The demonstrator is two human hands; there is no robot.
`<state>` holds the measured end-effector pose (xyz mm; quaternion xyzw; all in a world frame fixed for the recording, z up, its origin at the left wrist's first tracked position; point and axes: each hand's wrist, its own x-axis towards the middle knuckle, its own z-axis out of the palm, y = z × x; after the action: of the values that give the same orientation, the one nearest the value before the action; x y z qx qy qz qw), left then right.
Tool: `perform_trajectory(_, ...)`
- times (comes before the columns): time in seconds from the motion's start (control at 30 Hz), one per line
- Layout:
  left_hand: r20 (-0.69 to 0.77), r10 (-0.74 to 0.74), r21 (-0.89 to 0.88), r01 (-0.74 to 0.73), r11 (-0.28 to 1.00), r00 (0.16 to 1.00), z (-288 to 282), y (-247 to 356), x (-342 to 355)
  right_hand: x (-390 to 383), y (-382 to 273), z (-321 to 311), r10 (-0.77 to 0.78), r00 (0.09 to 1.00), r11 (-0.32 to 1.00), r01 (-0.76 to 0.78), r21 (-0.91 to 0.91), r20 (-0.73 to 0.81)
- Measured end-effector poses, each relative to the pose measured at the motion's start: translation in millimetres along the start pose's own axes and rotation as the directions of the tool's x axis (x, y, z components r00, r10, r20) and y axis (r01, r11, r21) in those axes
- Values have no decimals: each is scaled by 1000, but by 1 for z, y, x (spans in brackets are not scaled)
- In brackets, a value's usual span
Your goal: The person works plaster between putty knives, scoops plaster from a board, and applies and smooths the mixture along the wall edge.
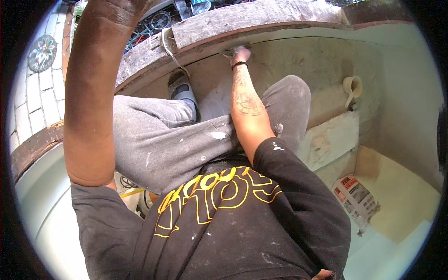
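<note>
My left arm [91, 102] rises close to the camera along the left side. Only the wrist and heel of my left hand [123, 5] show at the top edge; its fingers are cut off. My right arm stretches forward between my knees, a dark band at its wrist. Against the pale, dusty surface [280, 60] just below the weathered ledge [256, 21], my right hand [241, 53] is closed and whitish with dust. Something small and greyish pokes out to its left, too indistinct to name.
A pale cord [170, 51] hangs over the ledge near my sandalled foot [183, 88]. On the right sit a cream scoop-like cup with a handle [353, 86], a pale flat board [329, 140] and a torn printed paper bag [355, 198]. Brick paving [39, 98] lies beyond the left edge.
</note>
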<state>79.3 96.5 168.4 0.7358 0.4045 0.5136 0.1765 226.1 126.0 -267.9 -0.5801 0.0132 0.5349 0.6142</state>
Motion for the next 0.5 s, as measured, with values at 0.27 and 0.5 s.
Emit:
perform_trajectory(0.27,50,-222,-264,228,937,974,7,13,8,-29,-16,16,-190,975,971,205,-124,119)
perform_trajectory(0.5,186,-428,-534,457,712,884,24,15,23,-61,-39,24,-216,958,958,246,-150,191)
